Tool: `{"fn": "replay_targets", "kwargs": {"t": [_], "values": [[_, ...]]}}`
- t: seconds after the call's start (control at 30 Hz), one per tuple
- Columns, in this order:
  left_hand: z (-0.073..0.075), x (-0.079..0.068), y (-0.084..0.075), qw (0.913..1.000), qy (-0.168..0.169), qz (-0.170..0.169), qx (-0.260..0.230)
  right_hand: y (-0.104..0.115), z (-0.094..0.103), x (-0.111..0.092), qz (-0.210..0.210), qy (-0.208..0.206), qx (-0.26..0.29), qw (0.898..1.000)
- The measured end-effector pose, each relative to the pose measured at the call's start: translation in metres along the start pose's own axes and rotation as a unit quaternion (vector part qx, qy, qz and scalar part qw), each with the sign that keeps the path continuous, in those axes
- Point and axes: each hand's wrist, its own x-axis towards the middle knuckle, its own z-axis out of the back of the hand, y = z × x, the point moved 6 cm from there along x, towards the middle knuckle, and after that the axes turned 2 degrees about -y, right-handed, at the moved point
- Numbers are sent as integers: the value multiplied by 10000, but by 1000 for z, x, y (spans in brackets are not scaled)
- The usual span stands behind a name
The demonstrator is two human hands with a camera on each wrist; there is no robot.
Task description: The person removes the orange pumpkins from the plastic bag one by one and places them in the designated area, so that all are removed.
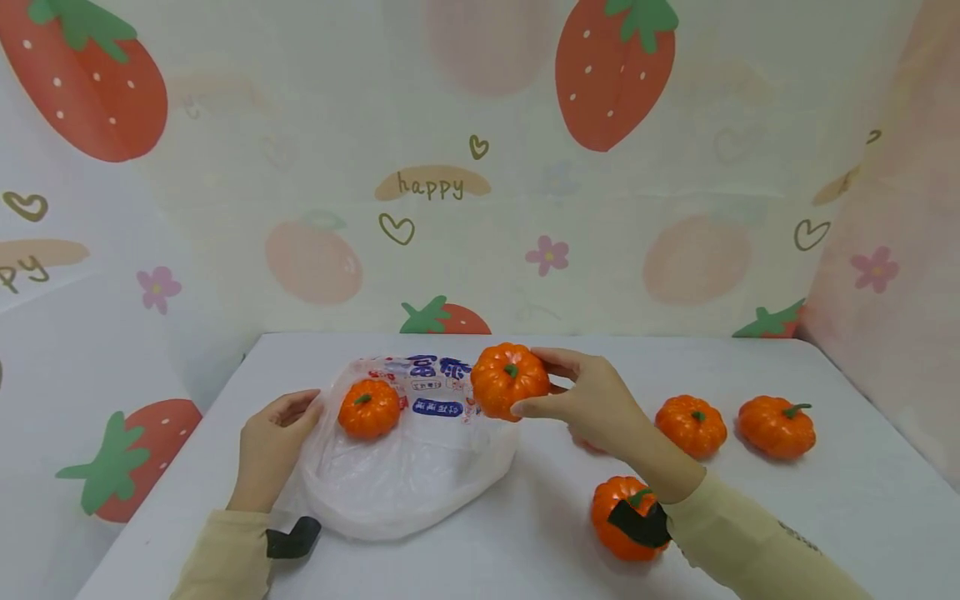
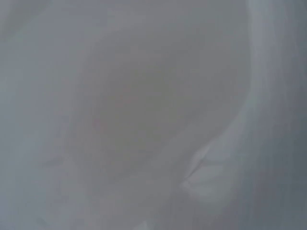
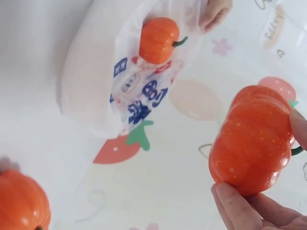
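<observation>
Item: squat orange pumpkin [image 1: 510, 381], glossy, deeply ribbed, pale-flecked, with a short green stem. Held clear of the worktop [image 1: 555, 542], near the bag's right rim; my right hand [image 1: 600, 408] grips it between thumb and fingertips.

Item: plastic bag [image 1: 420, 508], thin, translucent white, crinkled, printed in blue and red, lying mouth open toward the worktop's left edge. My left hand [image 1: 273, 442] pinches its left rim, fingers curled.

Item: bagged pumpkin [image 1: 369, 409], smooth-lobed and round, inside the bag at its left side.

Items: two ribbed pumpkins, an inner one [image 1: 691, 426] and an outer one [image 1: 776, 427], side by side toward the far right corner; the outer has a longer, bent stem.

Item: front pumpkin [image 1: 615, 492], nearest me, partly covered by my black wristband [image 1: 641, 527].

Item: half-hidden pumpkin [image 1: 587, 443], behind my right hand, only a sliver showing.
</observation>
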Motion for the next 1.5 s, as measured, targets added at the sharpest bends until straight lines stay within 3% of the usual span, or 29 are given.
{"fn": "replay_targets", "kwargs": {"t": [0.37, 0.57, 0.93, 1.5], "values": [[0, 0, 1, 10000, -18, -25, 8, -22, 45, -26, 39, -72, -268, 9996], [0, 1, 1, 10000, 22, -39, -37, -39, 71, -39, -278, -233, -645, 9973], [0, 1, -1, 10000, 36, -17, -79, -65, 97, -59, -270, -453, -1108, 9924], [1, 0, 1, 9999, 82, 43, -75, -123, 124, -85, -1320, -389, -1374, 9809]]}}
